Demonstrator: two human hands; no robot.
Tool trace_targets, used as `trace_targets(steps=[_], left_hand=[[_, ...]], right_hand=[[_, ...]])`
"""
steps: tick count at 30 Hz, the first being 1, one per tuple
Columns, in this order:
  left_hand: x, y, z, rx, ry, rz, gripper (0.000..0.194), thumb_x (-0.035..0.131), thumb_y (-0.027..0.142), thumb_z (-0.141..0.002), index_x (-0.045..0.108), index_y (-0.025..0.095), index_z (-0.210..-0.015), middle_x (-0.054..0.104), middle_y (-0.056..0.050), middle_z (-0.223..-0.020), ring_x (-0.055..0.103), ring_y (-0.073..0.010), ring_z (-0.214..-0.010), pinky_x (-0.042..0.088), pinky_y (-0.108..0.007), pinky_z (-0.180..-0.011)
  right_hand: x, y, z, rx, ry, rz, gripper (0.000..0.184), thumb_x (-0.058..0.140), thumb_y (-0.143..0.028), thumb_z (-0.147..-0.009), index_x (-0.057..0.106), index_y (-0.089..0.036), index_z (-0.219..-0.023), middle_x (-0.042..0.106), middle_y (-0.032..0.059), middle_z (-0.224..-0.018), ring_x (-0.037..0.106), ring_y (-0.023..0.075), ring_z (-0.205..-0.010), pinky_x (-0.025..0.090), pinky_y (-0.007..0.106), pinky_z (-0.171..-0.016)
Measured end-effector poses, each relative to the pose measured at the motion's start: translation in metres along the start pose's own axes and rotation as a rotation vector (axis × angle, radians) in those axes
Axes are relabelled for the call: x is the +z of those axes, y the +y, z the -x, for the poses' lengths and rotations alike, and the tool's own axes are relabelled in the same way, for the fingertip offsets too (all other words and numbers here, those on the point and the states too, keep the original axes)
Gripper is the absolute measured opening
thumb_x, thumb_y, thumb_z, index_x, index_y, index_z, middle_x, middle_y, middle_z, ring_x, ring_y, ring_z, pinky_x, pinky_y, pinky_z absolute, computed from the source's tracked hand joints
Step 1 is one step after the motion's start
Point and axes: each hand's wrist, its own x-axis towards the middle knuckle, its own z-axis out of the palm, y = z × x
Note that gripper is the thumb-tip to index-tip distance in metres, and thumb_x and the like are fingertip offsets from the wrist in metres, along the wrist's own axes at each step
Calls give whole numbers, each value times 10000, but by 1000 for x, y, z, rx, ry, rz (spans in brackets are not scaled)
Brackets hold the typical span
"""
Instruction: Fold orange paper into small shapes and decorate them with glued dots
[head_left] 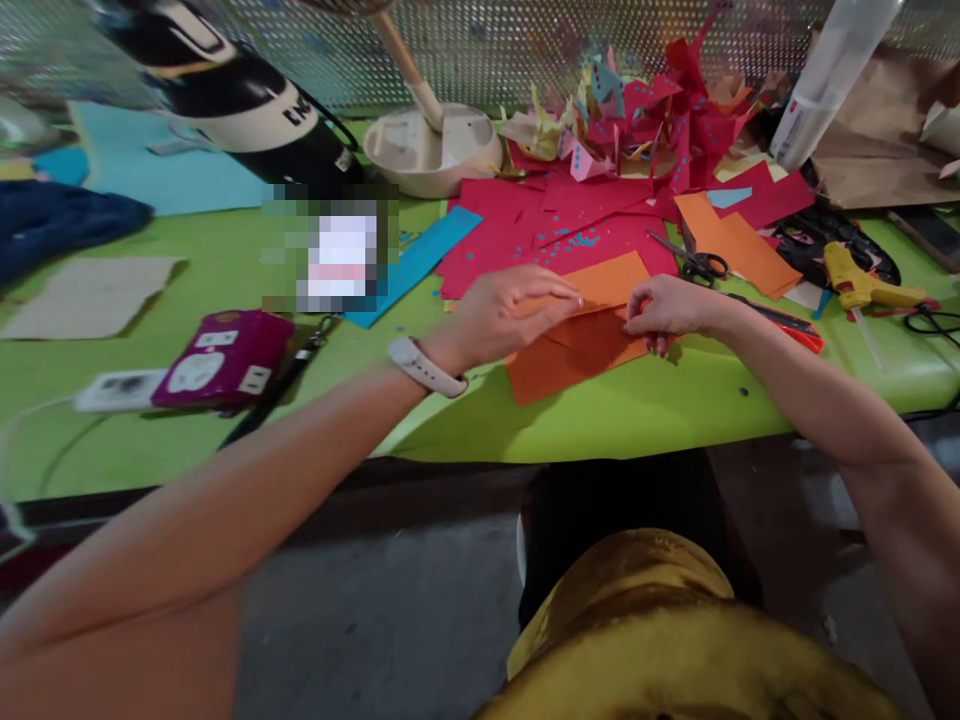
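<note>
Head view: orange paper [551,372], apparently only part-folded, lies just nearside of the red sheets [607,212]; left hand [517,305] half-curled, grip unclear; right hand [664,308] fingers pinching its edge; folded paper shapes [679,115], seemingly finished, behind those sheets.

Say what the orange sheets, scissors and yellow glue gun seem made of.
Orange sheets: matte paper or thin card, with straight edges. Scissors: smooth black handles look plastic; greyish blades suggest metal. Yellow glue gun: probably smooth plastic, from its evenly coloured body.

Dark blue cloth [67,225] lies left of a black bottle [247,110].
</note>
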Motion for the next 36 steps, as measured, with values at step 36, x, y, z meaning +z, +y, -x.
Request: trace_targets(steps=[36], left_hand=[[30, -13, 1, 237, -254, -310, 753, 247, 612, -1017, 274, 113, -1580, 251, -182, -1651, 192, -290, -1548, 121, -529, -1245]], right_hand=[[20, -14, 17, -231, 315, 323, 221, 673, -140, -792, 658, -168, -1011, 620, -49, -643, 552, 91, -563, 380, 200, -587]])
